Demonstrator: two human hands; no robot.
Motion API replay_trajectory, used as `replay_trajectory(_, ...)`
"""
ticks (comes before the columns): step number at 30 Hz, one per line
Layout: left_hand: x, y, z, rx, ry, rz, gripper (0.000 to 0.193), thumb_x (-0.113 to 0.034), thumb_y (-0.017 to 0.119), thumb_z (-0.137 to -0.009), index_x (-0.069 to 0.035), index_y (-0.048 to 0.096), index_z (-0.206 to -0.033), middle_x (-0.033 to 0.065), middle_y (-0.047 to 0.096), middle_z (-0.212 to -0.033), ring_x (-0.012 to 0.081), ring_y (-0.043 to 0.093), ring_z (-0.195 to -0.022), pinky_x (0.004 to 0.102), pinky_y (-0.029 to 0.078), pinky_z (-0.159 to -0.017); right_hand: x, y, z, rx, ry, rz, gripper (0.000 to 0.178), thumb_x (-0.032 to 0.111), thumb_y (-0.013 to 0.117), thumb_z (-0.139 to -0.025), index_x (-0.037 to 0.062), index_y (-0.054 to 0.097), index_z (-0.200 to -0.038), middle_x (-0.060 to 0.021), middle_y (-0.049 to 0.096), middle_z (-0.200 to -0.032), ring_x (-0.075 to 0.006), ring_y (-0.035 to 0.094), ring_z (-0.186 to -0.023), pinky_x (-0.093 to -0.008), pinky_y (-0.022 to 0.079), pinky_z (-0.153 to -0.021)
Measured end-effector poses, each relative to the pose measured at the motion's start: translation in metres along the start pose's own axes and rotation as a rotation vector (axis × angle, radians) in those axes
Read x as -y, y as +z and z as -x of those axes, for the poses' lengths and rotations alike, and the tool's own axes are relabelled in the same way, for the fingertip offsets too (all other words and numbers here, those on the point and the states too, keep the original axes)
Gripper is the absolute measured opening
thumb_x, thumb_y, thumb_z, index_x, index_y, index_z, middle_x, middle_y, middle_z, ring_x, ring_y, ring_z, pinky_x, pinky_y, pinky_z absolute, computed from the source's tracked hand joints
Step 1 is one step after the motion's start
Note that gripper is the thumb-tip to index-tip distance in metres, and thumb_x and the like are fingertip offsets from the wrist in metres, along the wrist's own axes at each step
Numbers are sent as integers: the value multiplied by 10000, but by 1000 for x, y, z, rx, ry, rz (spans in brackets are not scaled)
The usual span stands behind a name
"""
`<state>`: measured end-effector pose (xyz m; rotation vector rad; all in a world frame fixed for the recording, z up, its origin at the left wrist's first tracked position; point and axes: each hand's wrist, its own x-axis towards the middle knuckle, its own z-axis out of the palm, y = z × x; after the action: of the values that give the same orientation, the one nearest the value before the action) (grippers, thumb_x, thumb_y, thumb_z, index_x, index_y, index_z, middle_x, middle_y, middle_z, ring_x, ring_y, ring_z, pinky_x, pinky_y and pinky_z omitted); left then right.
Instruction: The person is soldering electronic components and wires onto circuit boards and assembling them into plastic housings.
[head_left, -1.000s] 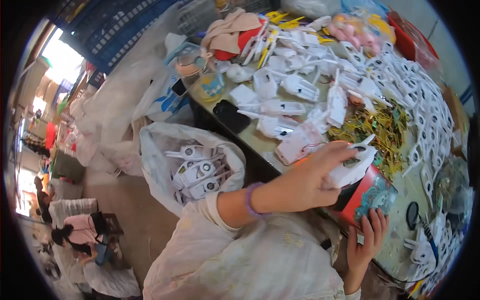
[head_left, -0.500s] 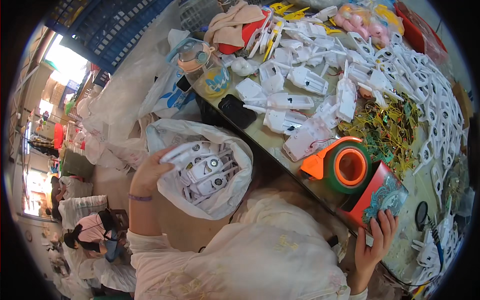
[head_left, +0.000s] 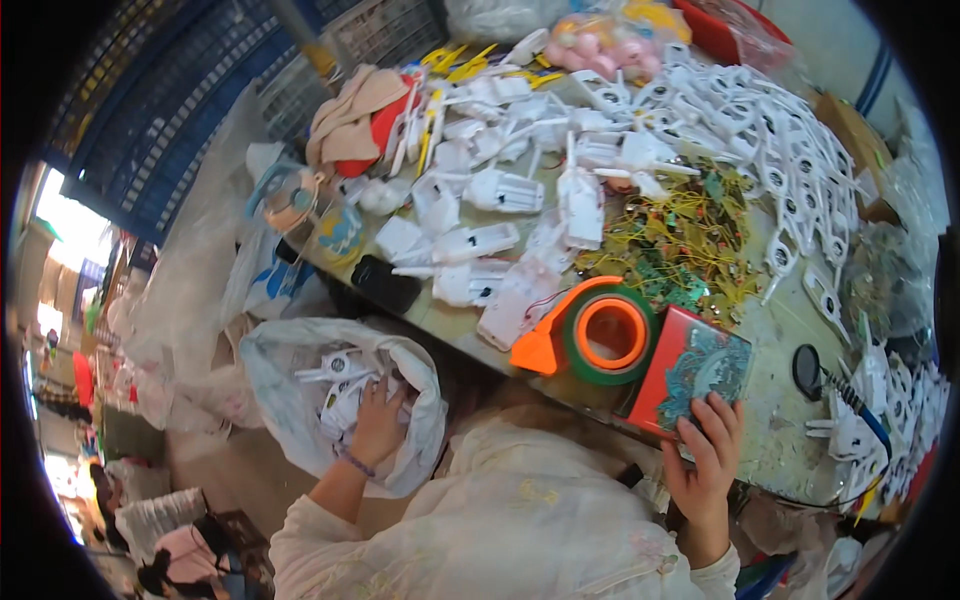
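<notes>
Inside an open white bag (head_left: 262, 352) to the left, below the table edge, my left hand (head_left: 376, 425) lies on white plastic parts (head_left: 345, 372). Its fingers are stretched and spread; their tips are partly lost among the parts. My right hand (head_left: 708, 450) rests with fingers apart on the near edge of a red box (head_left: 675, 350) with a teal printed pattern, at the table's front edge. Beside that box stands an orange tape dispenser (head_left: 535, 350) with a roll of green tape (head_left: 648, 330).
White plastic housings (head_left: 505, 190) and a heap of white handle-shaped parts (head_left: 790, 150) cover much of the table. Behind the box lies a tangle of yellow wires and green boards (head_left: 690, 240). A black phone-like object (head_left: 385, 285) and a bottle (head_left: 335, 235) sit near the left edge.
My left hand has moved from the bag's rim down into the bag, onto the parts. My right hand still rests on the red box. The whole view has shifted.
</notes>
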<state>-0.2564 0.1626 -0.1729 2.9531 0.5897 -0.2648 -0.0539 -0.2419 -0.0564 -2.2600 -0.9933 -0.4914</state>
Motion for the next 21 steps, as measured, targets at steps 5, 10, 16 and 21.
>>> replay_trajectory(5, -46, -139, -43, 191, 319, 314, 258, -209, 683, -771, -58, 683, -980, 114, 662, -941, 283, 627, -917, 363, 495, -793, 0, 1, 0, -32, -16, -24, 331, 99, 742, -714, 88, 641, -1029, -111, 594, -1188, -333, 528, -1144, -531, 291, -1057)
replay_trajectory(10, -108, -188, -145, -183, 647, 483, 181, -166, 623, -832, -36, 659, -952, 132, 641, -931, 312, 606, -894, 373, 478, -792, 2, 3, -3, -56, 8, -3, 309, 99, 739, -702, 84, 653, -998, -110, 610, -1158, -332, 543, -1121, -523, 299, -1050)
replay_trajectory(16, -141, -178, -263, -455, 577, 143, 344, -132, 669, -747, -75, 633, -1084, 135, 620, -1073, 328, 558, -1053, 422, 466, -865, 10, 3, -4, -81, 19, -33, 305, 97, 738, -688, 87, 666, -984, -99, 623, -1132, -315, 554, -1111, -504, 311, -1045)
replay_trajectory(21, -124, -172, -298, -244, 513, -113, 623, -167, 738, -653, -95, 536, -1238, 115, 567, -1186, 314, 533, -1104, 442, 458, -885, 9, 8, -3, -118, 22, -26, 313, 107, 744, -680, 95, 669, -983, -83, 626, -1124, -301, 562, -1100, -501, 316, -1042)
